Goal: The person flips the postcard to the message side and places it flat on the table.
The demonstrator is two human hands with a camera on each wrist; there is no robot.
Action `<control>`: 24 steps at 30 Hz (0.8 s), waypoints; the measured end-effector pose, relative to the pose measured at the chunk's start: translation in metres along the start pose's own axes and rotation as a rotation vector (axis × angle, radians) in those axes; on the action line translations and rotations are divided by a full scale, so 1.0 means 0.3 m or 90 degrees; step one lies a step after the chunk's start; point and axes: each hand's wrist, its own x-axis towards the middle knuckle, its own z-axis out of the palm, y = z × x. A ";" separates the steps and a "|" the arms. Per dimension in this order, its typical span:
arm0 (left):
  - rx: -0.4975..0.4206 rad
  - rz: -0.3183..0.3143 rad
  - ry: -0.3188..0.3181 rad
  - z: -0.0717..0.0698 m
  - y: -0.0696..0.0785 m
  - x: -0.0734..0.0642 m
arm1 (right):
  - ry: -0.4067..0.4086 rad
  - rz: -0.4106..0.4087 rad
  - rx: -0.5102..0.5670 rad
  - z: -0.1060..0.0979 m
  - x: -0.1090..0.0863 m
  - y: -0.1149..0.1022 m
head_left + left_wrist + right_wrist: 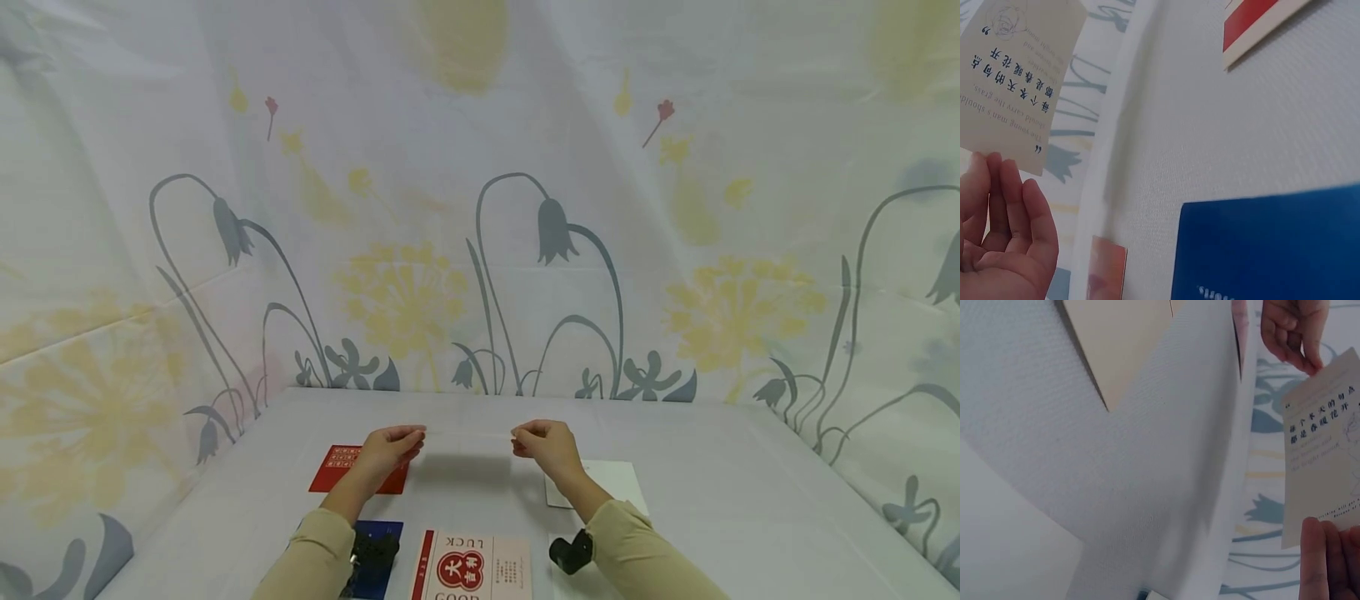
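Note:
Both hands hold up a pale printed card (1016,87) above the table, one at each end. Dark Chinese characters, faint English lines and a small sketch show on its face. In the head view the card is nearly edge-on, a thin line between the hands. My left hand (392,448) pinches one end between thumb and fingertips, over a red card (324,477). My right hand (553,450) pinches the other end, close above a white card (618,482). In the right wrist view the card (1319,456) spans between the two hands' fingertips.
A cream card with a red emblem (461,571) lies at the front middle. Left of it is a dark blue card (386,537), partly covered by the left wrist's black camera. A flower-patterned curtain (420,208) hangs behind the white table (712,483).

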 end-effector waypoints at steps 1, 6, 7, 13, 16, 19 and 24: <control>-0.005 -0.002 0.000 0.000 0.001 -0.001 | 0.000 0.002 0.000 -0.001 -0.001 0.000; -0.024 -0.013 0.002 -0.005 0.001 0.002 | -0.001 0.005 -0.009 -0.001 -0.006 -0.001; -0.025 -0.015 0.001 -0.006 0.000 0.003 | 0.001 0.005 -0.011 -0.001 -0.007 -0.002; -0.024 -0.028 0.000 -0.014 0.006 -0.001 | 0.006 0.014 -0.017 0.003 -0.005 0.001; -0.021 -0.028 -0.002 -0.016 0.004 0.000 | 0.007 0.011 -0.034 0.006 -0.004 0.004; -0.019 -0.028 -0.004 -0.018 -0.002 0.006 | 0.007 0.010 -0.043 0.009 -0.005 0.006; -0.007 -0.028 -0.002 -0.024 -0.009 0.015 | 0.005 0.007 -0.053 0.012 -0.005 0.007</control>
